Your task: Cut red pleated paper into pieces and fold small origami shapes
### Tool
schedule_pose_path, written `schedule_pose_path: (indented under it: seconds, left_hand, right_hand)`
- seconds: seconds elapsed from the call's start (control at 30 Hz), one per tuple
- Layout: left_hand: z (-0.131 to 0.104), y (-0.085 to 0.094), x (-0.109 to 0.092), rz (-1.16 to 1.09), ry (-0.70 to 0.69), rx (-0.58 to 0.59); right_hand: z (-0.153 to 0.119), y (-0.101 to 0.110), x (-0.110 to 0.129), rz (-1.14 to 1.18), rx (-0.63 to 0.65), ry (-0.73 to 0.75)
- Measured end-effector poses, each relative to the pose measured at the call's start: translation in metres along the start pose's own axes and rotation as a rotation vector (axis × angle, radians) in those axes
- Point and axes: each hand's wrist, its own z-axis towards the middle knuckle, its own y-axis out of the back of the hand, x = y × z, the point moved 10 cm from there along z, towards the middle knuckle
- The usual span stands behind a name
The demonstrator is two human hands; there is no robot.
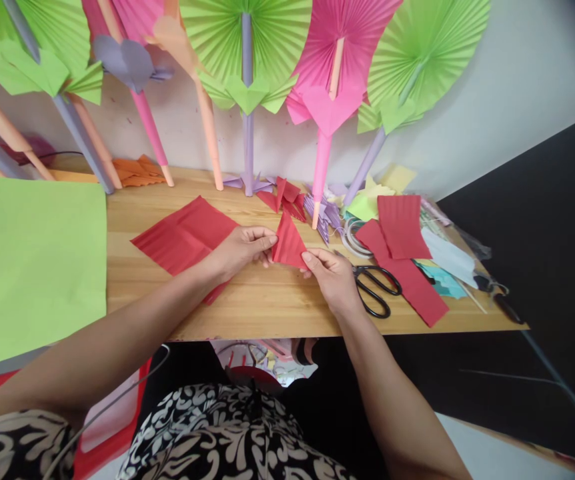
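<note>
one red paper triangle (288,245), mid-scene, gripped from two sides: left hand (240,252) has its fingers pinched on the left edge, right hand (335,279) has fingers clamped on the near right corner. bigger red sheet (182,233) lies just left, partly behind the left hand. black scissors (361,269) just beside the right hand, red strips (404,230) farther right, paper fans (277,47) along the far side of the wooden surface (272,310).

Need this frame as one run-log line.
left hand: pinches red paper triangle at left edge | right hand: pinches its lower-right corner | scissors: on table beside right hand
</note>
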Motion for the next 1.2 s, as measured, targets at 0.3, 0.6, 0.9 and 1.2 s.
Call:
schedule_pose_path:
  seconds: [0.3,0.6,0.9,1.2]
  left_hand:
    - [0.001,0.027,-0.009,0.105,-0.026,-0.230]
    - [-0.001,0.047,-0.030,0.447,-0.287,-0.394]
    - [-0.030,-0.021,-0.074,1.016,-0.592,-0.194]
    - [-0.105,-0.075,-0.066,1.325,-0.588,0.170]
  right_hand:
    - [0.003,0.052,0.006,-0.059,-0.295,0.073]
    - [-0.024,0.051,0.002,-0.031,-0.292,0.024]
    - [-0.098,0.008,-0.012,0.222,-0.227,-0.161]
    - [-0.137,-0.005,0.007,0.034,-0.074,-0.100]
